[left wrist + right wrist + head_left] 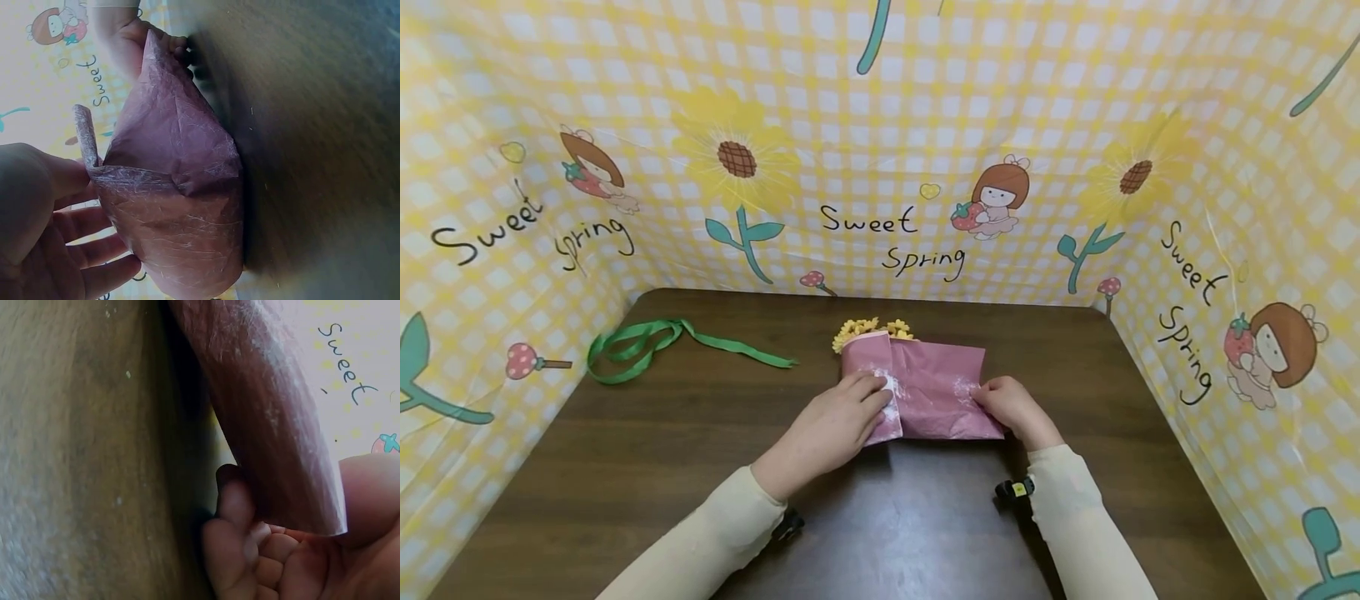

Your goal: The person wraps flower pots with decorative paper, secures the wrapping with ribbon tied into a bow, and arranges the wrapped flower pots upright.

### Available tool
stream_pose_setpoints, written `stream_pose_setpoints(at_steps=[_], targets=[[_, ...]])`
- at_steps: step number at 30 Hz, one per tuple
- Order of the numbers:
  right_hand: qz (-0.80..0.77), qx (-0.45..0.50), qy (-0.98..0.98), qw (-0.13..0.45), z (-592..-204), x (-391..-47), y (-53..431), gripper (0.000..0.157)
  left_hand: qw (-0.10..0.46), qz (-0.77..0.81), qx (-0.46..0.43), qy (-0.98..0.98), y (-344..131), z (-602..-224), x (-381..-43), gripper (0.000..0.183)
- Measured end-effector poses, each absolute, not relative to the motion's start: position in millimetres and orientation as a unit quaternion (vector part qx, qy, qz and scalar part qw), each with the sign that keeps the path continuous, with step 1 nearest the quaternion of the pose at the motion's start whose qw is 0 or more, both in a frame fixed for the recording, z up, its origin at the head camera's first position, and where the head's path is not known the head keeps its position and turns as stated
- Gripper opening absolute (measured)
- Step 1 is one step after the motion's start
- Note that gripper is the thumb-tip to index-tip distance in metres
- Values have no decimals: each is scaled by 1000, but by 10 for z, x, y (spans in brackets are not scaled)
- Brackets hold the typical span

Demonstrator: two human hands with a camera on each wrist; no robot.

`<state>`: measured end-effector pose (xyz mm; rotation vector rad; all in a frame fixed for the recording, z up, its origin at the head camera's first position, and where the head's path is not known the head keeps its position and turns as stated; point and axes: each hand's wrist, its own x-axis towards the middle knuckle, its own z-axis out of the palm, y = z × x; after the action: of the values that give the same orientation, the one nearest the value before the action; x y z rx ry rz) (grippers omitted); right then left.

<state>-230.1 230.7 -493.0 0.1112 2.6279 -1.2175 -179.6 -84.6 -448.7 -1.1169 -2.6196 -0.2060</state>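
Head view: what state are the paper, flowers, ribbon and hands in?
Pink paper: folded over at left, spread at right
Yellow flowers: partly covered, blossoms showing
Green ribbon: loose, looped at one end
Left hand: touching the paper's fold
Right hand: pinching the paper's right side

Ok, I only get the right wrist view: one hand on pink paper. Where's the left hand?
Observer: Head view has the left hand touching the left part of the pink paper.
Operator: Anything poking out of the paper?
Observer: Yes, yellow flowers, at its far edge, toward the left.
Operator: Anything else on the table?
Observer: A green ribbon lies on the table, left of the paper.
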Motion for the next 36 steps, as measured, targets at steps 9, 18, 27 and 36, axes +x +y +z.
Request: stream_pose_setpoints(at_steps=[9, 18, 27, 36], targets=[[-468, 44, 869, 158, -4866, -2315, 2315, 37, 139, -70, -383, -911, -872, -4492, -1797, 31], [-527, 95, 831, 146, -4838, -2386, 2328, 45, 151, -82, -396, -902, -879, -4496, -1818, 29], [-512, 71, 856, 32, -4604, -2597, 2329, 45, 137, -89, -399, -902, -861, -4498, -1830, 30], [-664, 86, 714, 204, -4384, -2837, 2527, 25, 121, -90, -401, -904, -856, -4504, -1837, 31]])
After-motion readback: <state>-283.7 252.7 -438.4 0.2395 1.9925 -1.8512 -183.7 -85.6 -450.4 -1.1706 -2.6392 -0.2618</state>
